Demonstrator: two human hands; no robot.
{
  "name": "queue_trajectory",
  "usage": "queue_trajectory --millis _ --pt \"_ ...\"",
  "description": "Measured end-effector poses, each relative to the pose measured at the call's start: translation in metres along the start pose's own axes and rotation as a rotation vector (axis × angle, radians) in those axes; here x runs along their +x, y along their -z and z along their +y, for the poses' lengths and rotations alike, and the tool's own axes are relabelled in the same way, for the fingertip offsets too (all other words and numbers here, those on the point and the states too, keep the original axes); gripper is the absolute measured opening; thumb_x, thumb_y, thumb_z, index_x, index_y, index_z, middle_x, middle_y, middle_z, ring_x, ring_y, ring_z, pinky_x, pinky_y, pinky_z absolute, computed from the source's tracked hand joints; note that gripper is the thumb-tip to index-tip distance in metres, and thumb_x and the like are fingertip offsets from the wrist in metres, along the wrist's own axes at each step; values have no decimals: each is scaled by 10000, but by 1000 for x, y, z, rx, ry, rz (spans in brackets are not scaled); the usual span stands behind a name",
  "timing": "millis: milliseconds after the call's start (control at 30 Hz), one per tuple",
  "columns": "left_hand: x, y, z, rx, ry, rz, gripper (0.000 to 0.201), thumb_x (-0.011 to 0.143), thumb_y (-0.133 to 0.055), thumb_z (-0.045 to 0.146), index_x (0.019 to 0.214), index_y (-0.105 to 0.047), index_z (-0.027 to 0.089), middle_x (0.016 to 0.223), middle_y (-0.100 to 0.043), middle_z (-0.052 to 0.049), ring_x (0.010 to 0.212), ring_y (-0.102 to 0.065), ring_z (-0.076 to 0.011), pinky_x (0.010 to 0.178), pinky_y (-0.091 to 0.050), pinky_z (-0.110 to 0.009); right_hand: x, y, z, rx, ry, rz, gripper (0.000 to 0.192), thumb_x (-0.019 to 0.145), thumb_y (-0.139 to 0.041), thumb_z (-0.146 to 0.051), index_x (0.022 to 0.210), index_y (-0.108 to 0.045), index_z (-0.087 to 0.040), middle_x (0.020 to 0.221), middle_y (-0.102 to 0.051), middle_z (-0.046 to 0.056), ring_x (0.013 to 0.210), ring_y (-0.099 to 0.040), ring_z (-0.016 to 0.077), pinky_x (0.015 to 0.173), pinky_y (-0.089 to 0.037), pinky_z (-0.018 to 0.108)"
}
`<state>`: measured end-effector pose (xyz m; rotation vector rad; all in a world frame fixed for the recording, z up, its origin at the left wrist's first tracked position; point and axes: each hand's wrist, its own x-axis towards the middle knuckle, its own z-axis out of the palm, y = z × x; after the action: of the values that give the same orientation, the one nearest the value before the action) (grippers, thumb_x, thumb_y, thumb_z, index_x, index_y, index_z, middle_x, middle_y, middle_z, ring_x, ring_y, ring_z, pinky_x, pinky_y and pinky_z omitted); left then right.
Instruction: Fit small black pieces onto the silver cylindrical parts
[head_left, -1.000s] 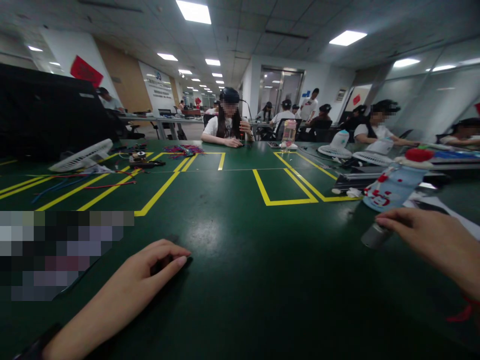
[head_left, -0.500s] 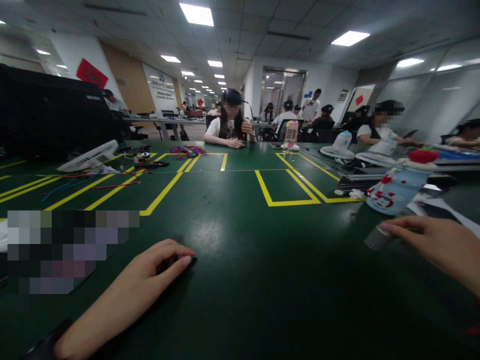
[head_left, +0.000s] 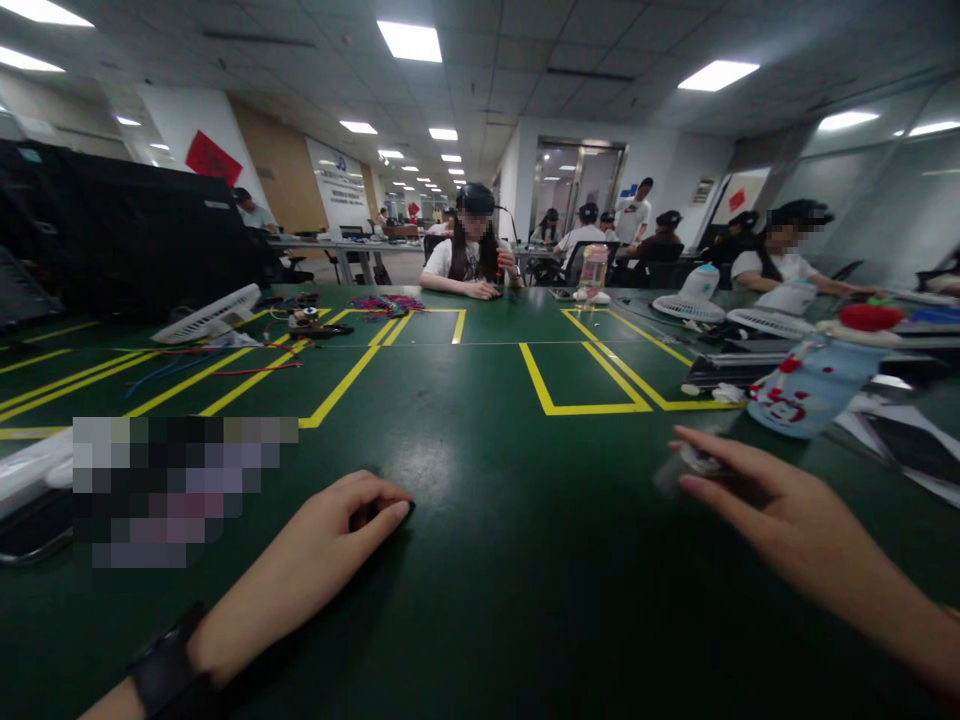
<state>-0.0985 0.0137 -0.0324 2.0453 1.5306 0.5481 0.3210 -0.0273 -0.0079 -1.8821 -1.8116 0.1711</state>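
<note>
My right hand [head_left: 772, 505] is over the table on the right, thumb and forefinger on either side of a small grey cylinder [head_left: 699, 460]. The cylinder is smeared by motion, and its exact kind does not show. On the green table [head_left: 517, 560], my left hand [head_left: 345, 535] lies with thumb and forefinger drawn together. A tiny dark bit shows at those fingertips, too small to name. A black wristband [head_left: 171, 665] circles my left wrist. Beyond my right hand stands a light-blue decorated cup [head_left: 814, 385] with a red top.
Yellow tape lines [head_left: 596, 408] mark the table. At left are a white fan [head_left: 210, 315], loose wires [head_left: 255, 370] and a blurred-out patch [head_left: 180, 490]. A phone [head_left: 904, 450] lies on papers at right. Across the table sits a person [head_left: 469, 250]; more fans [head_left: 690, 295] stand at right.
My right hand has moved left with the grey cylinder, away from the light-blue cup. The view has shifted slightly left; my left hand keeps much the same pose.
</note>
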Motion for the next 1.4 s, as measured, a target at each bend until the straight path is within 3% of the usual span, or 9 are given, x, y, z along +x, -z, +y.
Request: queue_trajectory --millis 167,300,433,633,767,967,1133,1233,1400 --pt "2 -3 -2 45 17 25 368 869 -479 519 1066 -653 263 1031 -624 -54 916 -614 -253 804 -490 -395 -6 -46 -97 287 403 -288 462 873 -523 -377 1325 -470 -298 1240 -542 22 1106 -533 137 991 -442 306" --pt "-2 -2 11 39 -20 36 326 874 -492 490 1031 -669 266 1030 -641 -47 925 -608 -248 818 -484 -390 -9 -71 -118 382 480 -325 499 856 -541 -291 1346 -447 -263 1218 -544 56 1081 -540 153 969 -454 332" --pt "3 -12 55 -54 -212 55 247 904 -493 402 1062 -656 304 1057 -645 -15 953 -592 -211 855 -468 -350 -10 -85 -107 500 352 -308 728 781 -646 -316 1406 -278 -250 1163 -576 56 1039 -564 157 941 -462 350" --pt "19 -25 103 -134 -369 81 158 888 -560 275 834 -709 274 903 -638 16 840 -594 -154 754 -463 -273 -7 -86 -107 585 325 -374 620 765 -660 -284 1304 -359 -229 1107 -599 42 974 -588 139 865 -487 306" --pt "19 -20 91 -192 -330 171 142 881 -573 314 860 -707 271 900 -633 10 850 -594 -161 764 -467 -278 -7 -81 -107 526 346 -345 529 763 -640 -260 1251 -435 -239 1123 -585 32 984 -577 135 862 -483 287" --pt "19 -37 66 -58 -275 -23 148 855 -594 316 866 -737 282 931 -654 -15 896 -590 -205 820 -466 -350 -10 -83 -103 433 393 -266 571 756 -608 -239 1292 -415 -272 1186 -552 24 1026 -558 135 910 -473 290" --pt "20 -39 60 -108 -266 -41 197 847 -603 328 1003 -717 293 1009 -664 -18 946 -597 -206 867 -459 -346 -7 -76 -94 369 446 -189 469 810 -550 -252 1267 -447 -283 1203 -545 27 1069 -547 138 937 -472 295" --pt "14 -25 52 -167 -203 3 257 873 -548 375 1075 -680 285 1066 -655 -27 939 -604 -204 858 -468 -342 1 -60 -65 240 398 -12 396 820 -545 -303 1208 -490 -245 1153 -567 48 1027 -567 159 892 -489 305" --pt "2 -2 25 -146 -80 27 293 883 -498 448 1016 -682 262 999 -666 -26 884 -613 -213 782 -486 -342 11 -30 24 -40 126 160 485 775 -571 -486 1191 -502 -246 1125 -577 63 866 -611 196 693 -520 318"
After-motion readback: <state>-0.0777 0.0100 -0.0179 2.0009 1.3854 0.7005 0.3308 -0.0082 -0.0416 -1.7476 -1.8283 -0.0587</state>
